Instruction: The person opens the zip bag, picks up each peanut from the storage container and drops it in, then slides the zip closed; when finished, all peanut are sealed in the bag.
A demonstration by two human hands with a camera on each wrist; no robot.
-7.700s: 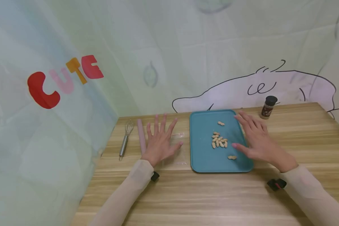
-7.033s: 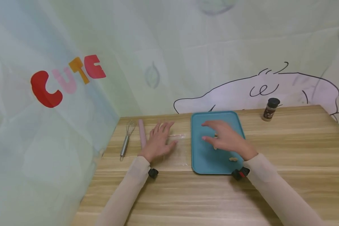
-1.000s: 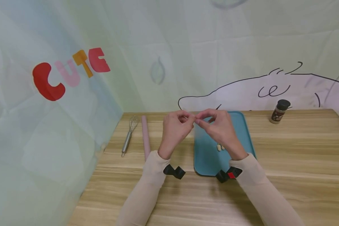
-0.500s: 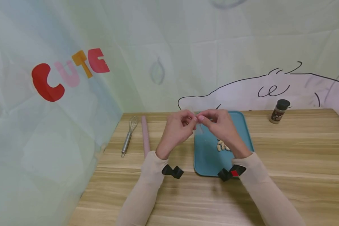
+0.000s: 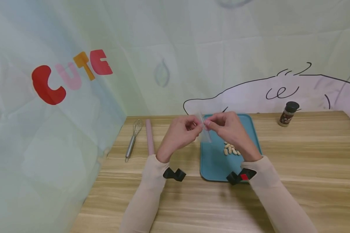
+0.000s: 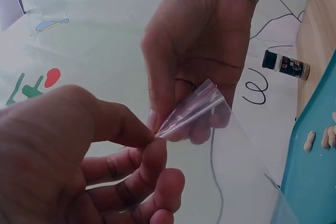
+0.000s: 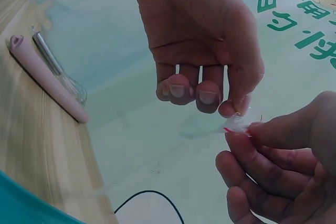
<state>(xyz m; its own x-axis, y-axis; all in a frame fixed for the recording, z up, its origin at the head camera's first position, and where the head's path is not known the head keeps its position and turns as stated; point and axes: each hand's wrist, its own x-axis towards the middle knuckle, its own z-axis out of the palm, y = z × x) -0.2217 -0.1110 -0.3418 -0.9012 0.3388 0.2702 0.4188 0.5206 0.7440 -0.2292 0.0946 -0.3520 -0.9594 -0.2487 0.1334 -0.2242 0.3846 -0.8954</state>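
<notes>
A clear zip-lock bag (image 5: 205,137) with a pinkish strip along its mouth is held up over the left part of the blue tray (image 5: 214,170). My left hand (image 5: 180,132) pinches the bag's mouth between thumb and forefinger. My right hand (image 5: 230,129) pinches the same edge close beside it. In the left wrist view, the bag's mouth (image 6: 191,111) looks creased and spread between the two hands, and its thin film hangs down to the right. Unshelled peanuts (image 5: 229,149) lie in a cluster on the tray, partly hidden by my right hand and wrist.
Left of the tray lie a metal whisk (image 5: 131,142) and a pink rolling pin (image 5: 149,137), its near end hidden by my left sleeve. A black-capped seasoning bottle (image 5: 288,114) stands at the back right. A printed curtain (image 5: 151,48) borders the table behind and left.
The bag, flat on the table several seconds ago, is now up between both hands. Over the last second its edge has turned into view, and my left forearm has shifted slightly left.
</notes>
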